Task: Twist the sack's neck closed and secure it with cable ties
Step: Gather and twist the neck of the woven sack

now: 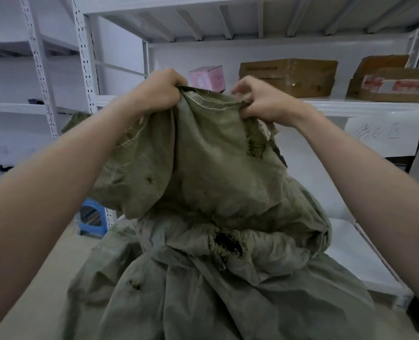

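Observation:
A large, worn olive-green woven sack stands in front of me, full at the bottom, with frayed holes in its cloth. Its upper part is lifted and spread flat between my hands. My left hand grips the left corner of the sack's top edge in a fist. My right hand pinches the right corner of that edge, beside a torn, frayed strip. No cable ties are in view.
White metal shelving stands behind the sack. On its shelf sit a pink box and two cardboard boxes. A blue plastic stool stands on the floor at the left. A paper sign hangs below the shelf.

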